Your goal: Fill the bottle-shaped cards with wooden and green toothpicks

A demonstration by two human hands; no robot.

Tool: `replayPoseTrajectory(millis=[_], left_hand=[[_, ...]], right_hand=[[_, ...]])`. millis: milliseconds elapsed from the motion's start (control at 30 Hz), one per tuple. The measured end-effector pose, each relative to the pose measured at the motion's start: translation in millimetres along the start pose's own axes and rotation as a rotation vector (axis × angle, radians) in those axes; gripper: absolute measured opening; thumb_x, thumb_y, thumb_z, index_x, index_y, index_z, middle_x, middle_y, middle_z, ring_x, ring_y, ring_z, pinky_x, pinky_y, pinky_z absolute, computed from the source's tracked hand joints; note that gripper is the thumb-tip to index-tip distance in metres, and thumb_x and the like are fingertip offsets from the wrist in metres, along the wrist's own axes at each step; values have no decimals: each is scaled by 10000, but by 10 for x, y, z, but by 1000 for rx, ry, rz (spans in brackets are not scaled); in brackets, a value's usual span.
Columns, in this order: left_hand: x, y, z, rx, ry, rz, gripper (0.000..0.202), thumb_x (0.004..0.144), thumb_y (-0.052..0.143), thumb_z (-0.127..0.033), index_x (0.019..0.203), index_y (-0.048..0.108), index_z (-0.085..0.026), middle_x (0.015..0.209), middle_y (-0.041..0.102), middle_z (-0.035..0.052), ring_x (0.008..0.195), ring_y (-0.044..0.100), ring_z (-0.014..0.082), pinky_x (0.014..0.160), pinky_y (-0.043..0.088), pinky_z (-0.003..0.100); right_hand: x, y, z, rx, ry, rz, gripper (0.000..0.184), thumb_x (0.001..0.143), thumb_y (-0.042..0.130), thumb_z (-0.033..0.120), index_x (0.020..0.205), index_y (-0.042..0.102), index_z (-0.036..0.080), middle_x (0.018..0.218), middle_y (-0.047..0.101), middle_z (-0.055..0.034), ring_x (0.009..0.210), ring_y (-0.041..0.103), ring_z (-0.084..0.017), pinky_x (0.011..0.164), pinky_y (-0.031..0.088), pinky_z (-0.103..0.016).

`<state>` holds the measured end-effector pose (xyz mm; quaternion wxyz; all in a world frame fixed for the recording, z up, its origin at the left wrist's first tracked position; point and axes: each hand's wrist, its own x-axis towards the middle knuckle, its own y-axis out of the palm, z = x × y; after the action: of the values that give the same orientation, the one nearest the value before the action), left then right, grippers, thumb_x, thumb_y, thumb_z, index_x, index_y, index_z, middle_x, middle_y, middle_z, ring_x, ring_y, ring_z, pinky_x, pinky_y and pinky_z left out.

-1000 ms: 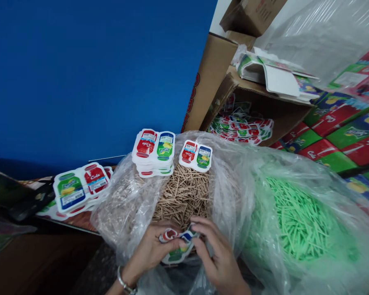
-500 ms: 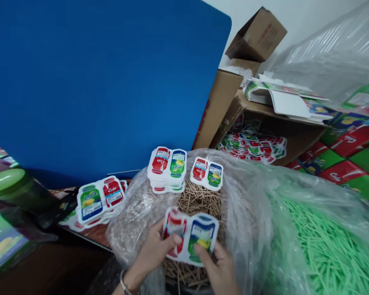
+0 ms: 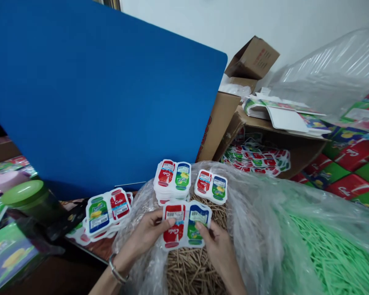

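Note:
Between my two hands is a flat card (image 3: 184, 227) printed with a red cola can and a green-blue Sprite can. My left hand (image 3: 155, 229) pinches its left edge, thumb on the front. At the right edge my right hand (image 3: 213, 239) grips it the same way, its thumb over the green can. Just behind the held card rises a stack of like cards (image 3: 173, 180). A smaller card pile (image 3: 211, 187) lies to the right of that stack. Both rest on a clear plastic bag (image 3: 242, 221) of brown sticks (image 3: 193, 270).
More cards (image 3: 107, 211) lie on the table at left, near a green-lidded jar (image 3: 27, 196). A blue board (image 3: 110, 90) stands behind. Right are a cardboard box (image 3: 301, 151) of cards, a bag of green sticks (image 3: 335, 254) and stacked printed boxes (image 3: 353, 164).
My hands have raised the card toward the stack, and it now sits more level and sharper. The view has tilted up, so the surroundings appear lower.

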<state>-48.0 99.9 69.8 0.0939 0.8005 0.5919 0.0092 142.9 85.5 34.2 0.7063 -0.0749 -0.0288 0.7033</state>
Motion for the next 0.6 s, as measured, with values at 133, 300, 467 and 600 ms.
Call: replayPoseTrajectory(millis=[133, 300, 467, 600], left_hand=[[150, -198, -217, 156, 75, -106, 272, 713, 687, -386, 849, 735, -155, 769, 753, 37, 687, 679, 221, 660, 538, 327], [700, -448, -585, 343, 171, -244, 318, 653, 703, -416, 784, 715, -127, 686, 731, 32, 627, 669, 206, 619, 530, 311], [1204, -613, -611, 541, 185, -325, 308, 713, 680, -323, 931, 671, -105, 716, 718, 45, 646, 673, 196, 634, 531, 336], [1276, -659, -516, 787, 233, -448, 447, 683, 701, -214, 1106, 613, -98, 846, 702, 106, 845, 654, 298, 778, 476, 444]], right_hand=[[274, 67, 304, -16, -125, 66, 360, 762, 566, 476, 843, 691, 148, 808, 727, -74, 732, 658, -247, 655, 531, -337], [892, 212, 624, -147, -223, -44, 310, 758, 551, 367, 937, 662, 140, 803, 723, -50, 721, 654, -222, 656, 516, -321], [1378, 351, 702, -347, -226, -138, 412, 686, 607, 215, 1091, 616, 143, 735, 705, -56, 702, 644, -260, 660, 486, -367], [1415, 360, 643, -492, -265, -201, 433, 698, 627, 249, 1114, 608, 129, 921, 688, -125, 895, 625, -305, 792, 452, -398]])
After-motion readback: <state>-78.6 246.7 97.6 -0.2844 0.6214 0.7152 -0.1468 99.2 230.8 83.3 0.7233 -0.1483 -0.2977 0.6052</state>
